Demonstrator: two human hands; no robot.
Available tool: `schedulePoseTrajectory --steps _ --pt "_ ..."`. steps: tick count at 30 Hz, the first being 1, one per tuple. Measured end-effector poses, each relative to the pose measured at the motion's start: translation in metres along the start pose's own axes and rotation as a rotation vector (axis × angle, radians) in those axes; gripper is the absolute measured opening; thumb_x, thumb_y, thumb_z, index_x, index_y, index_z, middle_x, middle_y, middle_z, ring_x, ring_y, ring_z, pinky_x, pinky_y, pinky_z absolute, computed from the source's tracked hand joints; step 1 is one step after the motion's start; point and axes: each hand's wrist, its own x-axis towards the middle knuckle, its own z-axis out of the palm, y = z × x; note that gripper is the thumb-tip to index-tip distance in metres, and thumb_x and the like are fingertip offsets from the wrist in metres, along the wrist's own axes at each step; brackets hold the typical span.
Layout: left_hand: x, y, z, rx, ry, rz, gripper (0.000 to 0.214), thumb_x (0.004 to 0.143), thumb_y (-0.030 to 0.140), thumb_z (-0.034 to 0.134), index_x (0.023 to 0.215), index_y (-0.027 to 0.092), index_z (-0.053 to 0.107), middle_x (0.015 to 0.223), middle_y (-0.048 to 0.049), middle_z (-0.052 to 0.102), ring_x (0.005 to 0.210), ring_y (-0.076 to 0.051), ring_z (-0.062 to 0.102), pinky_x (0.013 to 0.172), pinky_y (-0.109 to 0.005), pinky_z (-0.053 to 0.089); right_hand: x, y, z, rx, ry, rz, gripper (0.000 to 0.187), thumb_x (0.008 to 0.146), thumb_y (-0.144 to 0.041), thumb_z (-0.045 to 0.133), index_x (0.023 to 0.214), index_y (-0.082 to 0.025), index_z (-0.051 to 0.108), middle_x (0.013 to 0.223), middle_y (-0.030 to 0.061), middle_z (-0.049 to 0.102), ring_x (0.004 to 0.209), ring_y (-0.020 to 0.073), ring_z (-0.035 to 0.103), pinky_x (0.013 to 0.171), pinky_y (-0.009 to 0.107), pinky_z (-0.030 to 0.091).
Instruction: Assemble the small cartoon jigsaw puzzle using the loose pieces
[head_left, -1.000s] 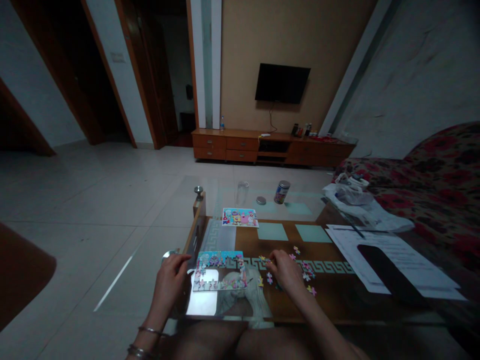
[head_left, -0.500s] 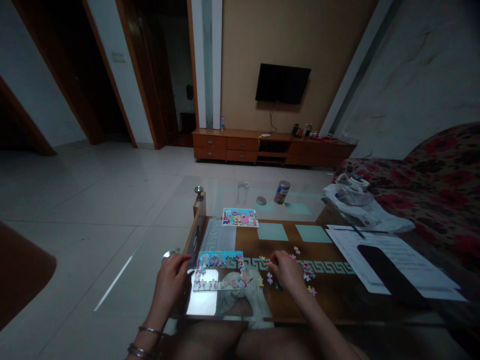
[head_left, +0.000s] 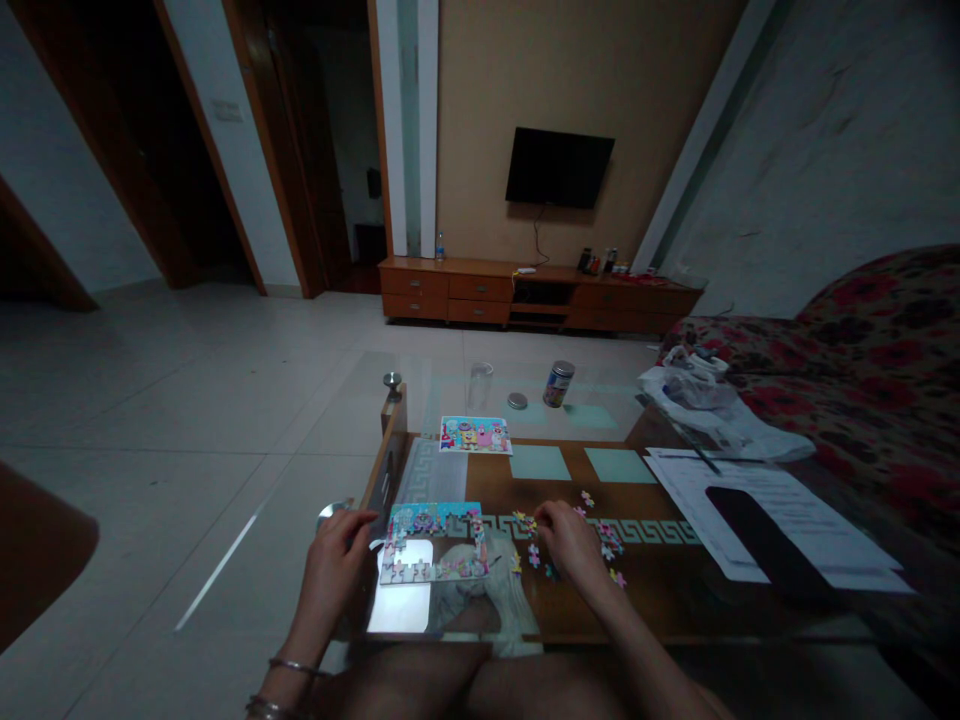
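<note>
A partly built jigsaw puzzle (head_left: 433, 520) lies on the glass-topped coffee table (head_left: 592, 415), a border of colourful pieces around a gap. My left hand (head_left: 334, 565) rests at its left side, fingers apart, holding nothing, with metal bangles on the wrist. My right hand (head_left: 570, 545) hovers over scattered loose puzzle pieces (head_left: 609, 540), fingertips drawn together near a small cluster of them. Whether those fingers pinch a piece is hidden. A small cartoon picture card (head_left: 475, 435) lies farther along the table.
On the far glass stand a clear tumbler (head_left: 480, 388), a round lid (head_left: 517, 400) and a can (head_left: 559, 385). White papers (head_left: 780, 510) and a plastic bag (head_left: 694, 385) lie to the right, before a floral sofa (head_left: 862, 400). A low wooden cabinet (head_left: 525, 290) stands beyond.
The whole view has shifted slightly, with the room sitting a little further left. My hands and the puzzle show no clear change relative to each other.
</note>
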Motion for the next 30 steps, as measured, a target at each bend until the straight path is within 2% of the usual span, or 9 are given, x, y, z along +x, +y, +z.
schedulePoseTrajectory --steps 5,8,18,30 --pt "0.0 -0.002 0.001 -0.011 -0.007 -0.002 0.029 0.076 0.038 0.048 0.082 0.021 0.07 0.084 -0.0056 0.067 0.086 -0.025 0.061 0.079 -0.039 0.049 -0.002 -0.004 -0.001 0.022 0.004 -0.034 0.016 0.082 -0.019 0.054 0.09 -0.016 0.067 0.094 0.0079 0.066 0.088 0.0203 0.06 0.073 0.026 0.037" --pt "0.001 -0.002 0.001 -0.011 -0.01 -0.005 0.029 0.075 0.038 0.048 0.082 0.02 0.07 0.084 -0.006 0.066 0.086 -0.025 0.061 0.079 -0.04 0.049 -0.002 -0.005 -0.004 0.045 -0.005 -0.044 0.018 0.081 -0.015 0.052 0.089 -0.017 0.068 0.093 0.0077 0.066 0.088 0.0194 0.06 0.073 0.025 0.038" --pt "0.001 -0.001 0.001 -0.002 -0.007 -0.005 0.028 0.075 0.037 0.048 0.082 0.021 0.07 0.084 -0.0058 0.067 0.086 -0.025 0.061 0.079 -0.04 0.049 0.007 0.013 -0.006 0.105 0.063 -0.043 0.02 0.077 -0.012 0.049 0.082 -0.016 0.067 0.088 0.0069 0.066 0.087 0.0191 0.06 0.077 0.026 0.039" --pt "-0.001 0.0 0.001 -0.023 -0.009 -0.004 0.027 0.076 0.035 0.048 0.082 0.02 0.069 0.085 -0.0061 0.066 0.086 -0.025 0.061 0.079 -0.04 0.049 0.008 0.012 -0.006 0.071 0.02 -0.011 0.019 0.079 -0.015 0.048 0.083 -0.017 0.067 0.091 0.0068 0.069 0.087 0.0197 0.062 0.075 0.026 0.039"
